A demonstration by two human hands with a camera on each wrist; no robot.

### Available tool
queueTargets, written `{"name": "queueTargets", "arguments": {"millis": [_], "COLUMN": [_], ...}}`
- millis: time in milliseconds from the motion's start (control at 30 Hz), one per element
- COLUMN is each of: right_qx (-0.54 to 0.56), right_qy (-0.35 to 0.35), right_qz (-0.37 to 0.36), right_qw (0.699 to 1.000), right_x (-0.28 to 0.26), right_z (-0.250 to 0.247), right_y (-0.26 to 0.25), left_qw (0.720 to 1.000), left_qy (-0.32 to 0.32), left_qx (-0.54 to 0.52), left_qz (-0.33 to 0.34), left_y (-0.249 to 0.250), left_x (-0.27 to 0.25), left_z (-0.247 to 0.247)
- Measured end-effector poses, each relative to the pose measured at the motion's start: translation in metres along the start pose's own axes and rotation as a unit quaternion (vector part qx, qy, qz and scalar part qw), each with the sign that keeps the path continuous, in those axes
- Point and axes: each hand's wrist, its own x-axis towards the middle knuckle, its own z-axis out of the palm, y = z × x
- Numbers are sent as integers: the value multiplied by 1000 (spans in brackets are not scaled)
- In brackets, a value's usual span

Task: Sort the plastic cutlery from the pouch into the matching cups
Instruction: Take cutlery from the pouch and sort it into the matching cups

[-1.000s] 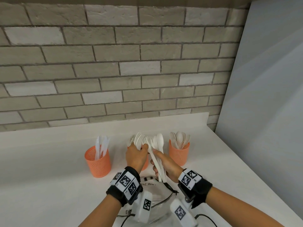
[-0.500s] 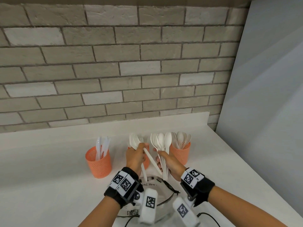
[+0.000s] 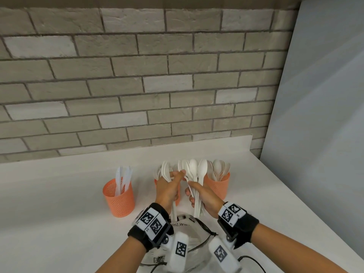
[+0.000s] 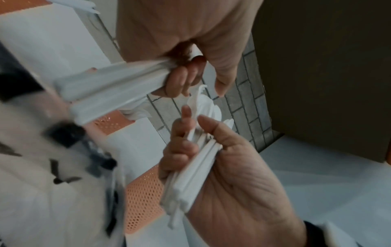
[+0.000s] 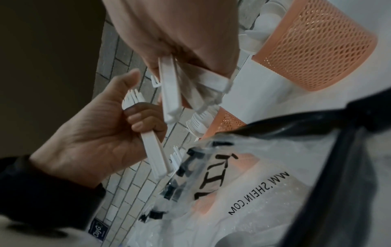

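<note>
Just above the pouch, my left hand (image 3: 175, 176) grips a bundle of white forks (image 3: 165, 170); the right wrist view shows their tines (image 5: 133, 97) above its curled fingers. Beside it, my right hand (image 3: 192, 192) grips a bundle of white spoons (image 3: 197, 170) by the handles (image 4: 190, 173). The two hands nearly touch, and my left thumb reaches to the spoon bundle. Three orange mesh cups stand behind: the left cup (image 3: 119, 196) holds knives, the middle cup (image 5: 227, 122) holds forks and is mostly hidden by my left hand, the right cup (image 3: 218, 186) holds spoons.
The clear plastic pouch (image 3: 189, 231) with black print and a black drawstring lies on the white counter (image 3: 59, 213) under my wrists. A brick wall (image 3: 137, 85) rises behind the cups, and a grey panel (image 3: 315, 134) closes the right side.
My hands have drawn closer together. The slanted white piece that crossed between them half a second ago no longer spans the gap. The spoon bundle has moved right, in front of the right cup.
</note>
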Motion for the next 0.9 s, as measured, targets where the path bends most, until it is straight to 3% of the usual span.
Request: {"name": "queueTargets", "arguments": {"millis": [433,633,833,900], "right_qx": [-7,15,3,2], "right_qy": [-9,11,43,52], "right_qz": [4,12,13,10], "right_qw": [1000,1000,999,999], "right_x": [-3,-5,-3,-2], "right_z": [-3,-5,-9,-10], "right_y": [-4,-6,-1,0], "left_qw": [997,999,988,993], "left_qy": [-26,26,81,78], "left_qx": [-49,-43,-134,-92], "left_qz": [-49,-15,-8,4], "left_y": [-4,5,15,14], "left_x": [1,4,6,8], "left_z": [12,15,10,7]}}
